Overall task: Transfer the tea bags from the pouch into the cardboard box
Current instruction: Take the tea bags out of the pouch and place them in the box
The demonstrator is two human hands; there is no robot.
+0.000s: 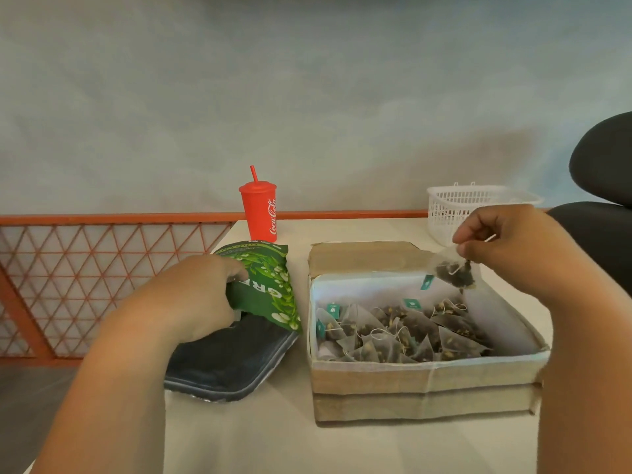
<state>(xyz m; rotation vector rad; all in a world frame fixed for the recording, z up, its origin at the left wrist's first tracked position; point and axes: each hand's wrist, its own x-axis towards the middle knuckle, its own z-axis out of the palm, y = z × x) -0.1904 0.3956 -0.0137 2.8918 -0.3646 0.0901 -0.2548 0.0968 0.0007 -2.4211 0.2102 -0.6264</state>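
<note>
Right now, your left hand (191, 295) grips the green pouch (270, 289) by its left side, with your fingers curled round its edge. The pouch is tilted, and its near end rests on a dark flat case (225, 364) that lies on the table (256, 436). You cannot see into the pouch from here, so it is hard to tell what is inside. Your right hand (513, 248) is up in the air, and its thumb and fingertips pinch one tea bag (455, 273) at the top. That tea bag hangs down from your fingers over the far right corner of the cardboard box (427, 374), and it does not touch the box. A small green tag (426, 281) shows just to the left of the hanging bag. The box sits open on the table, just to the right of the pouch and the dark case. A pile of tea bags (400, 331) lies inside the box, with thin white strings and little green tags mixed in. A red cup (261, 212) with a lid and a straw stands behind the pouch at the far edge of the table. A white basket (455, 206) sits behind the box, close to your right hand. An orange railing (102, 268) runs along the left side, and a black chair (602, 165) shows at the far right
</note>
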